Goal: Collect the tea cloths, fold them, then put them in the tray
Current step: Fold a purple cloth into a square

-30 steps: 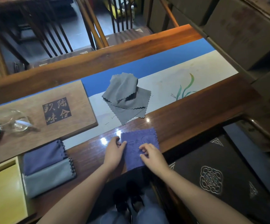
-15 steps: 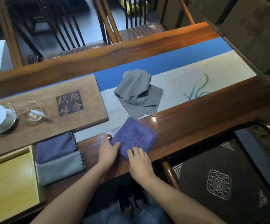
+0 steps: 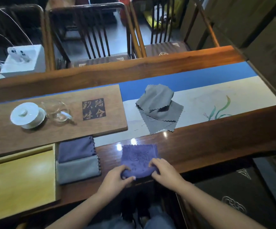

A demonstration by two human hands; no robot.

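My left hand and right hand each pinch the near folded edge of the purple patterned tea cloth, which lies at the front of the dark wooden worktop. Two folded cloths, purple over grey, sit just beside the pale yellow wooden tray; crumpled grey cloths lie farther back.

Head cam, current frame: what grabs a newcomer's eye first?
Both hands, left and right, pinch the near edge of a purple cloth at the table's front edge, mid-fold. Behind it, a rumpled pile of grey cloths lies on the blue-and-white runner. To the left, two folded cloths lie beside a yellow tray, with a white lidded cup on the wooden board behind.
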